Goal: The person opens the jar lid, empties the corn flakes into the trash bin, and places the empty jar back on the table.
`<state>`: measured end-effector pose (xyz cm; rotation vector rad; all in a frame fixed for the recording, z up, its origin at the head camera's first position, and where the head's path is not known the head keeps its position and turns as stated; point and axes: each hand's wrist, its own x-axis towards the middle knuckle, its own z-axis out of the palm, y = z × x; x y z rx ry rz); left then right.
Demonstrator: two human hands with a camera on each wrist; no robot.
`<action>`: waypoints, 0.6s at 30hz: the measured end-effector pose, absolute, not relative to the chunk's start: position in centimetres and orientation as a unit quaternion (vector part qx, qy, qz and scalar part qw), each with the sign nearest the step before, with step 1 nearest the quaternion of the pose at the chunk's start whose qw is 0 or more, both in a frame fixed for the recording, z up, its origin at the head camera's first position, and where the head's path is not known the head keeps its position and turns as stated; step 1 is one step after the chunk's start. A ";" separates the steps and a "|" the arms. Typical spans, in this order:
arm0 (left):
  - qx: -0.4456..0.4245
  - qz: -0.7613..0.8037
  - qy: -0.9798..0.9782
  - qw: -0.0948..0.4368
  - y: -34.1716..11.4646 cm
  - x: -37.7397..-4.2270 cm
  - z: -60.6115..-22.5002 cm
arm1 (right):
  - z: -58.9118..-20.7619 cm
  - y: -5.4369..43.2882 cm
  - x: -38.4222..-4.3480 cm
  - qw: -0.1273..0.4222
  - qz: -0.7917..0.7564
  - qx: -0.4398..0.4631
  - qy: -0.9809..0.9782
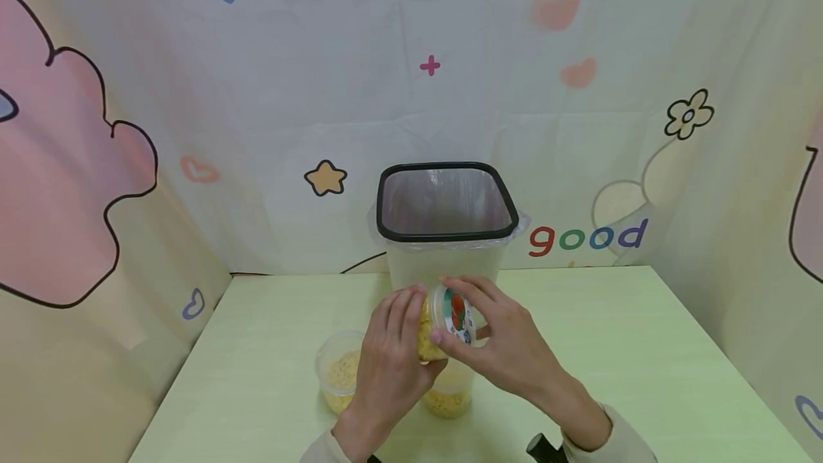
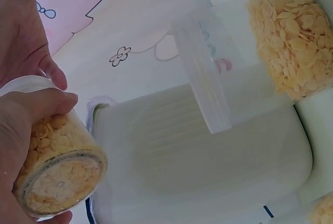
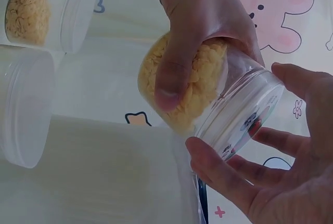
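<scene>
Pale green tabletop [image 1: 611, 349] noted. White bin [image 1: 444, 266], black-rimmed, fitted with translucent liner [image 1: 444, 198], positioned at far side. Printed backdrop [image 1: 360, 77] behind: orange star [image 1: 326, 178] left of bin, multicoloured word "good" [image 1: 588, 237] right, pink cartoon shape [image 1: 58, 184] at left.

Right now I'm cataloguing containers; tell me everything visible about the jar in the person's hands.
The jar is round, clear and plastic-looking, with a see-through base. Yellow flakes fill much of it. Its pale lid is on, bearing a label with red and green printing. Tipped sideways, lid toward the right in the head view, it is held above the table, in front of the bin. The left hand grips the body; the right hand holds the lid's rim.
</scene>
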<state>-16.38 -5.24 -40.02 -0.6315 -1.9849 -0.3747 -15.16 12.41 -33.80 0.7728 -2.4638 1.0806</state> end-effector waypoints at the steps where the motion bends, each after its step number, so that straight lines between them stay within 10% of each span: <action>1: -0.261 -0.156 -0.818 0.488 -5.3 -16.3 -40.0 | -33.8 12.4 -15.2 0.169 0.384 0.276 -0.865; 18: -0.271 -0.162 -0.819 0.479 -5.4 -16.3 -40.0 | -34.4 13.1 -15.7 0.155 0.416 0.330 -0.833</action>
